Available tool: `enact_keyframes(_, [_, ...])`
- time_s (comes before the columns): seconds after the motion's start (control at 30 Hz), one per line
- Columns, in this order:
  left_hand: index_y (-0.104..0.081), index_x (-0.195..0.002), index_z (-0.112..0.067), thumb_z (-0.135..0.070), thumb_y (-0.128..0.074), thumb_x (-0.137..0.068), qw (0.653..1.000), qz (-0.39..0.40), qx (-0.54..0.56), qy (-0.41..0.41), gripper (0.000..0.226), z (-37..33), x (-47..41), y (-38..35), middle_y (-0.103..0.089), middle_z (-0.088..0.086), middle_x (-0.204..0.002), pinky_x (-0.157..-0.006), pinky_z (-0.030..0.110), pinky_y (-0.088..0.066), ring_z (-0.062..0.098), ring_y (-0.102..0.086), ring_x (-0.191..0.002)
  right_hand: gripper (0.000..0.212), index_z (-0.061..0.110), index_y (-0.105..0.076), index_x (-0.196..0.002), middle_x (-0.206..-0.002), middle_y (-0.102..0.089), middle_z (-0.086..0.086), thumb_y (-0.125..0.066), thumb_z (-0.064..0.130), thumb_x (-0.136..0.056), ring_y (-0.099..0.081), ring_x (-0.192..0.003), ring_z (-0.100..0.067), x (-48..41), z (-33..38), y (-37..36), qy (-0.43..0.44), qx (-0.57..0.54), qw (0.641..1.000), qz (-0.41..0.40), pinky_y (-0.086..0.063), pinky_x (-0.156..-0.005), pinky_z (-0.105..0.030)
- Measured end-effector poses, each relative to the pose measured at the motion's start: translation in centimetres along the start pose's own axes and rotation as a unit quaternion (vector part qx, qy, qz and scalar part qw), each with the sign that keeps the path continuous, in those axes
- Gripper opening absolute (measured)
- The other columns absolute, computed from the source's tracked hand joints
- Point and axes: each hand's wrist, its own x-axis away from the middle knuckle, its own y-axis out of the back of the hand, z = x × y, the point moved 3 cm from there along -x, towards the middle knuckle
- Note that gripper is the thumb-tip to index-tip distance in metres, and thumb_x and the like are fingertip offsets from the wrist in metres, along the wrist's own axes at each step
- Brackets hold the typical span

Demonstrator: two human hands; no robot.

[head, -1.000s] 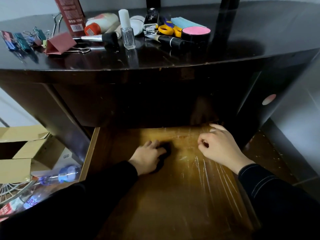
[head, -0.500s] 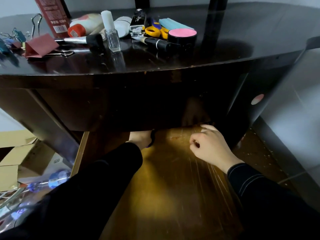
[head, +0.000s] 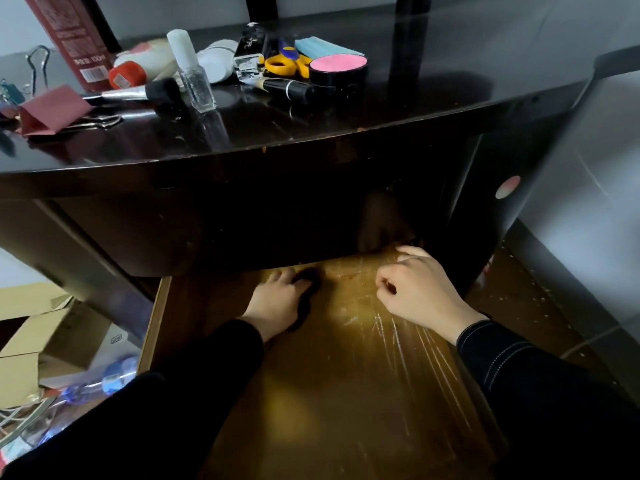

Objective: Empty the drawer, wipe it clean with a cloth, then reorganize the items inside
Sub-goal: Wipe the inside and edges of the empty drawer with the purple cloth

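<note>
Wood desk (head: pixel 346 126) carries items (head: pixel 337 65); drawer (head: pixel 346 393) pulled out below, floor bare, scratched. Risk, my judgement: desk edge overhangs rear, so back corners may go unwiped, knuckles may knock it. L hand (head: pixel 273 303) curls over dark cloth (head: pixel 308 289), pressing it to floor mid-rear. R hand (head: pixel 419 292), loose fist, nothing held, rests on floor rear-right.

Dark glossy desk (head: pixel 450 98) against a pale grey wall (head: pixel 156 15).
</note>
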Motion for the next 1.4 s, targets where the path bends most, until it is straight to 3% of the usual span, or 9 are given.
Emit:
enact_keyframes(0.17, [-0.054, -0.138, -0.02, -0.009, -0.049, -0.094, 0.998, -0.03, 0.021, 0.048, 0.046, -0.4, -5.0, -0.5, -0.058, 0.009, -0.13, -0.084, 0.034, -0.048, 0.032, -0.053, -0.12, 0.024, 0.032, -0.065, -0.074, -0.055, -0.06, 0.01, -0.05, 0.032, -0.093, -0.061, -0.074, -0.005, 0.0, 0.1, 0.3, -0.011, -0.008, 1.0, -0.001, 0.002, -0.117, -0.018])
enact_keyframes(0.3, [-0.047, -0.145, -0.026, -0.019, -0.05, -0.094, 0.998, 0.004, -0.029, 0.056, 0.051, -1.1, -3.7, 0.0, -0.053, 0.008, -0.137, -0.09, 0.038, -0.048, 0.032, -0.051, -0.122, 0.024, 0.03, -0.064, -0.072, -0.058, -0.06, 0.011, -0.052, 0.031, -0.092, -0.059, -0.071, -0.006, 0.1, 0.3, 0.4, -0.009, -0.023, 1.0, 0.01, -0.016, -0.124, -0.03])
enact_keyframes(0.4, [-0.035, -0.152, -0.03, -0.028, -0.049, -0.096, 0.997, 0.055, -0.057, -0.005, 0.057, -2.1, 0.7, -0.1, -0.042, 0.01, -0.137, -0.093, 0.044, -0.048, 0.033, -0.045, -0.12, 0.024, 0.029, -0.063, -0.07, -0.055, -0.054, 0.014, -0.054, 0.028, -0.092, -0.054, -0.066, -0.005, 0.2, 0.3, 0.4, -0.003, -0.034, 0.999, 0.011, -0.018, -0.124, -0.033])
enact_keyframes(0.57, [-0.041, -0.149, -0.029, -0.033, -0.052, -0.097, 0.993, 0.045, -0.058, -0.096, 0.054, -1.4, 5.6, -0.4, -0.047, 0.008, -0.127, -0.083, 0.043, -0.054, 0.032, -0.05, -0.11, 0.026, 0.026, -0.062, -0.067, -0.05, -0.047, 0.014, -0.054, 0.024, -0.092, -0.057, -0.063, -0.009, 0.2, 0.4, 0.5, 0.009, -0.034, 0.999, -0.002, -0.017, -0.124, -0.032])
enact_keyframes(0.77, [-0.045, -0.148, -0.026, -0.023, -0.052, -0.097, 0.998, 0.021, -0.018, 0.061, 0.052, 1.6, -2.8, 0.7, -0.052, 0.011, -0.14, -0.093, 0.039, -0.049, 0.034, -0.053, -0.123, 0.027, 0.024, -0.062, -0.065, -0.046, -0.045, 0.013, -0.055, 0.022, -0.091, -0.049, -0.054, -0.002, 0.1, 0.4, 0.6, 0.005, -0.046, 0.999, -0.003, -0.017, -0.123, -0.031])
enact_keyframes(0.93, [-0.048, -0.144, -0.022, -0.014, -0.054, -0.09, 0.996, 0.002, -0.024, 0.087, 0.054, 0.6, -3.8, 0.3, -0.056, 0.013, -0.135, -0.094, 0.039, -0.047, 0.036, -0.053, -0.122, 0.027, 0.023, -0.059, -0.065, -0.047, -0.042, 0.013, -0.054, 0.021, -0.091, -0.048, -0.054, -0.005, 0.0, 0.6, 1.0, 0.006, -0.045, 0.999, 0.004, -0.018, -0.124, -0.032])
enact_keyframes(1.03, [-0.042, -0.147, -0.027, -0.023, -0.051, -0.092, 0.998, 0.034, -0.03, 0.033, 0.056, -0.9, -0.8, 0.1, -0.047, 0.013, -0.135, -0.1, 0.045, -0.042, 0.037, -0.047, -0.122, 0.026, 0.023, -0.059, -0.067, -0.048, -0.041, 0.014, -0.053, 0.022, -0.092, -0.056, -0.061, -0.01, 0.2, 0.7, 0.9, 0.009, -0.037, 0.999, 0.011, -0.016, -0.124, -0.032])
enact_keyframes(1.23, [-0.053, -0.141, -0.026, -0.031, -0.059, -0.093, 0.984, 0.02, -0.064, -0.164, 0.049, -1.7, 5.2, -0.2, -0.053, 0.009, -0.121, -0.076, 0.045, -0.056, 0.033, -0.055, -0.103, 0.027, 0.023, -0.057, -0.064, -0.046, -0.034, 0.015, -0.055, 0.02, -0.091, -0.058, -0.063, -0.014, 0.1, 0.7, 1.1, 0.007, -0.042, 0.999, 0.004, -0.019, -0.124, -0.034])
enact_keyframes(1.4, [-0.044, -0.149, -0.031, -0.032, -0.051, -0.098, 0.995, 0.031, -0.056, -0.077, 0.052, -1.2, -1.0, 0.6, -0.049, 0.009, -0.138, -0.093, 0.042, -0.05, 0.033, -0.051, -0.121, 0.027, 0.024, -0.057, -0.065, -0.046, -0.036, 0.015, -0.055, 0.022, -0.092, -0.044, -0.053, -0.005, 0.1, 0.5, 1.0, 0.001, -0.056, 0.998, 0.002, -0.019, -0.123, -0.031])
